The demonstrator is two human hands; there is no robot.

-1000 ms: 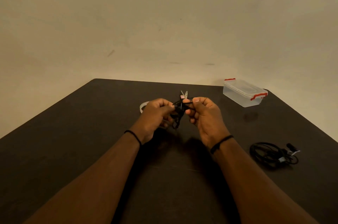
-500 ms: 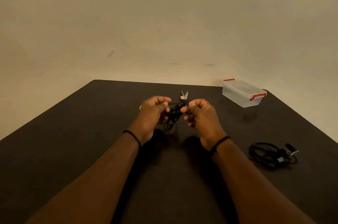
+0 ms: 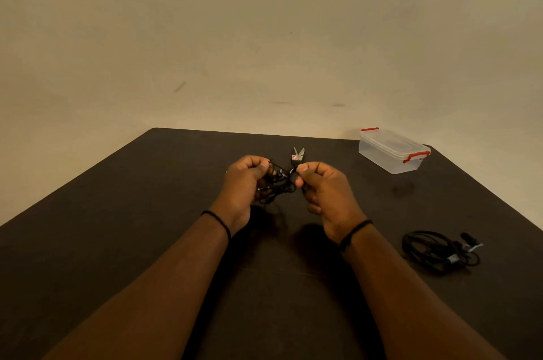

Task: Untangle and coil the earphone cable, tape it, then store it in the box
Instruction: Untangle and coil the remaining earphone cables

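The earphone cable (image 3: 274,183) is a black knot with no clear long side, held up over the worktop (image 3: 117,242) by the left hand (image 3: 244,183) while the right hand (image 3: 320,189) pinches one strand, so pull slowly sideways, not hard, with the box (image 3: 390,154) far off.

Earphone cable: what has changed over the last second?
Both hands, left and right, keep gripping the earphone cable; its tangle has shifted toward the left hand. The box, scissors and second cable bundle stayed put.
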